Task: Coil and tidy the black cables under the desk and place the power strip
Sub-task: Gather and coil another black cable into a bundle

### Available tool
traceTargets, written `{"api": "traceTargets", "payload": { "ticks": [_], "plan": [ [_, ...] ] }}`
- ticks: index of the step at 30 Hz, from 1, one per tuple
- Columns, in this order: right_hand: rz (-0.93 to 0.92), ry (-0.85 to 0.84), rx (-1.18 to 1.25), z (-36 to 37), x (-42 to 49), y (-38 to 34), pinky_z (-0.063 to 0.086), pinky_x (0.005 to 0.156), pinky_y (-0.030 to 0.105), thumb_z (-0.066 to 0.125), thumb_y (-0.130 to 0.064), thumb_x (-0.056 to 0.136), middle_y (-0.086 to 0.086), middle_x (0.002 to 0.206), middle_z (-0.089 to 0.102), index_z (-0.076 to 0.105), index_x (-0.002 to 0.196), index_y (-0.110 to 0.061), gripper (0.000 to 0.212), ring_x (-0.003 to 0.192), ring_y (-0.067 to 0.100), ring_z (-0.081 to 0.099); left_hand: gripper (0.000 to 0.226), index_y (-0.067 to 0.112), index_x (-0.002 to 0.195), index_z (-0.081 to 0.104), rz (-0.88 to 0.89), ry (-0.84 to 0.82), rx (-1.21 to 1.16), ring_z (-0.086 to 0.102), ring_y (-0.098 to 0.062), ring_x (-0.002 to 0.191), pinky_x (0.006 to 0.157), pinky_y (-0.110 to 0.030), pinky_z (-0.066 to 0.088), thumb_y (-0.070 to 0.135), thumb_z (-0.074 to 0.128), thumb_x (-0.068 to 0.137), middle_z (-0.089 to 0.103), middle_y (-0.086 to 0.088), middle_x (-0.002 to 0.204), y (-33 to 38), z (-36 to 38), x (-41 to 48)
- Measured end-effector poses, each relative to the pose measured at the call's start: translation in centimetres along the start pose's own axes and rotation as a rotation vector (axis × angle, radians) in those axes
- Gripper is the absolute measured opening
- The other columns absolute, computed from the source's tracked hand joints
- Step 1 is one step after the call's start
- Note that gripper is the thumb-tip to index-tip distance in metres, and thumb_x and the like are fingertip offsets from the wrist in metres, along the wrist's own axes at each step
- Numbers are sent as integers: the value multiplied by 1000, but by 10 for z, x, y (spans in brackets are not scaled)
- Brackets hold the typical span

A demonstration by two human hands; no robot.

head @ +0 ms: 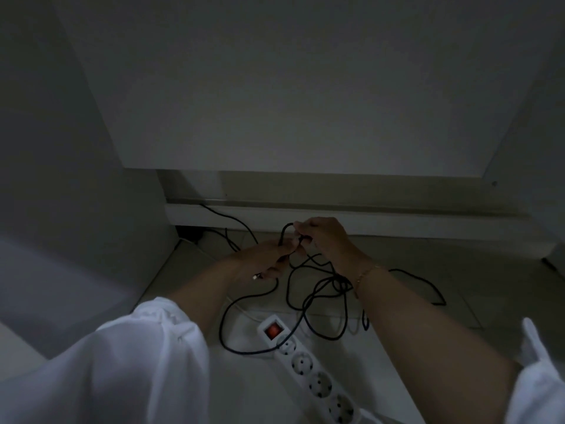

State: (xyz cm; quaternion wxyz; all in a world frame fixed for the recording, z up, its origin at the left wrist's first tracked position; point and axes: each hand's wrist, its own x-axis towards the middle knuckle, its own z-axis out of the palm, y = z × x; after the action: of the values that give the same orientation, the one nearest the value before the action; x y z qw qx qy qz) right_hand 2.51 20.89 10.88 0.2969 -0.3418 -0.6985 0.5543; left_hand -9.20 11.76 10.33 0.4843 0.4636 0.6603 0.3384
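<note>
Left hand (263,263) has its fingers curled round gathered strands of the black cable (282,235); just right of it, the right hand (324,237) pinches the top of a small loop, both low by the far baseboard. The rest of the cable is a loose tangle on the floor (412,289), one strand lying across the white power strip (308,370) near-centre. Suggest: left hand as fixed anchor, right feeds even loops, and lift the slack off the strip first so it doesn't drag.
</note>
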Motion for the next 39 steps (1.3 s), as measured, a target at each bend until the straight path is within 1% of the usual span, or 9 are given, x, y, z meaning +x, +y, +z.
{"api": "traceTargets", "payload": {
  "ticks": [4,8,12,15,19,24,28,34,39],
  "plan": [
    [55,-75,190,-5,-6,-7,32,33,10,58,-3,89,1,44,55,64,83,-2,9,33,2,46,30,31,99,55,20,-29,-3,18,-4,35,35,-14,17,45,28,99,23,7,48,2,1,-2],
    [96,-184,259,-10,-7,-6,27,37,13,52,-11,92,0,56,60,64,82,-10,16,38,3,44,40,23,93,53,7,-45,-111,20,-3,36,37,-16,18,52,27,97,27,7,50,1,-3,-1],
    [193,-121,440,-12,-1,-4,20,43,21,50,-15,91,-1,51,47,61,77,-9,19,37,7,31,65,16,85,52,47,-102,-309,17,-5,38,38,-19,15,69,15,88,24,8,49,8,-4,2],
    [228,-102,519,-12,1,-6,21,41,19,49,-13,91,2,47,52,59,76,-6,19,35,8,31,58,15,84,49,63,-86,-369,17,-5,36,34,-16,17,61,15,94,23,9,47,12,-2,5],
    [215,-84,455,-13,4,-2,30,36,17,50,-14,93,10,70,52,59,89,-3,15,34,7,36,45,17,80,46,71,3,-324,18,-4,35,33,-15,19,50,22,99,25,11,44,9,-4,8],
    [203,-157,287,-25,-2,1,38,50,21,56,-24,92,5,64,56,63,84,-8,19,50,11,48,41,17,78,48,131,197,-484,19,-4,32,33,-14,18,45,28,99,24,10,43,-4,-24,10],
    [164,-239,176,-27,-10,10,40,59,22,52,-15,94,8,73,61,63,84,-6,17,61,15,51,42,18,79,49,161,224,-435,19,-5,33,35,-15,18,47,26,99,24,10,43,-13,-34,11],
    [120,-121,130,-12,-8,1,33,40,16,48,-10,96,8,61,54,61,78,-7,22,35,6,40,42,18,80,46,178,249,-328,19,-6,34,37,-15,19,45,21,101,26,10,44,-11,-28,13],
    [147,-45,103,2,-10,-3,31,34,9,48,-11,96,4,63,53,60,87,-2,18,28,-4,41,42,17,82,44,213,274,-229,20,-6,35,37,-16,20,40,16,103,29,8,46,0,-8,16]
  ]
}}
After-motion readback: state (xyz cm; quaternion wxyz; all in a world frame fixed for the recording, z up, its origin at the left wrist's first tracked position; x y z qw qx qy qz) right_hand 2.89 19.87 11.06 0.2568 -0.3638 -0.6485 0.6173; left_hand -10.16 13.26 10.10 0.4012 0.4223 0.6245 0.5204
